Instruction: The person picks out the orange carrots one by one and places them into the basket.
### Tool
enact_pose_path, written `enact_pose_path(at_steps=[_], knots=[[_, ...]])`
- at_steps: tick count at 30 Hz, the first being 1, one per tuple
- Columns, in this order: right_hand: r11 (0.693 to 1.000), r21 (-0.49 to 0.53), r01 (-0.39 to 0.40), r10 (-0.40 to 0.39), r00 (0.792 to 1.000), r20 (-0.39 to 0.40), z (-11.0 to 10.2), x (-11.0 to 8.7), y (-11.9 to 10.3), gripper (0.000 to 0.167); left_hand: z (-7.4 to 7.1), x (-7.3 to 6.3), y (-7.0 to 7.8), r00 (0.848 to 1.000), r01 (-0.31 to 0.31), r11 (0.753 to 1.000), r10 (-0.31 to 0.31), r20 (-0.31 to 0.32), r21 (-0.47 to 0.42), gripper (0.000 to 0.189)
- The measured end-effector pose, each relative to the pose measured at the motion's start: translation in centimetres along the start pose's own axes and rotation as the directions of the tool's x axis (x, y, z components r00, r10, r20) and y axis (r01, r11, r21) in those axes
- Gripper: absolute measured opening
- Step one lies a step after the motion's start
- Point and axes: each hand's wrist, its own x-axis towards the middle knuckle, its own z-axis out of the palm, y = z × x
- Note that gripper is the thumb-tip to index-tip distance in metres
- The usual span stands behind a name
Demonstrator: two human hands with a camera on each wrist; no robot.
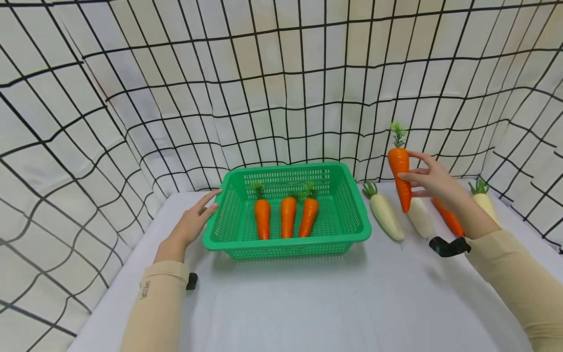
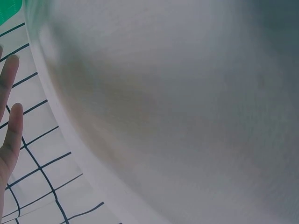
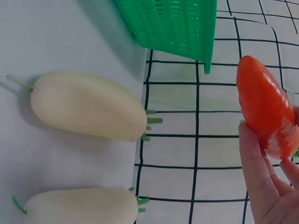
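My right hand (image 1: 433, 178) pinches an orange carrot (image 1: 399, 173) with a green leafy top, held up above the table with its tip pointing down. In the right wrist view, fingers and thumb grip the same carrot (image 3: 266, 107) around its thick end. My left hand (image 1: 193, 222) rests with extended fingers at the left rim of a green basket (image 1: 290, 248). Inside the basket, a carrot (image 1: 262, 219) lies on the left, another carrot (image 1: 288, 217) in the middle and a third carrot (image 1: 309, 217) beside it. Part of the left hand (image 2: 8, 126) shows at the edge of its wrist view.
Right of the basket lies a white radish (image 1: 387, 217), and a second white radish (image 1: 421, 217) lies under the held carrot. Partly behind the right arm are another carrot (image 1: 448, 217) and a radish (image 1: 484, 201). A black grid with white cloth walls the table's back and sides.
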Motion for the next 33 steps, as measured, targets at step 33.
enact_pose_path(at_steps=[33], knots=[[0.968,0.249,0.004,-0.055,0.979,0.197,4.9,5.3,-6.7,0.083,-0.1,-0.1,0.0,1.0,-0.009,1.0,0.009,0.004,0.001,0.063]])
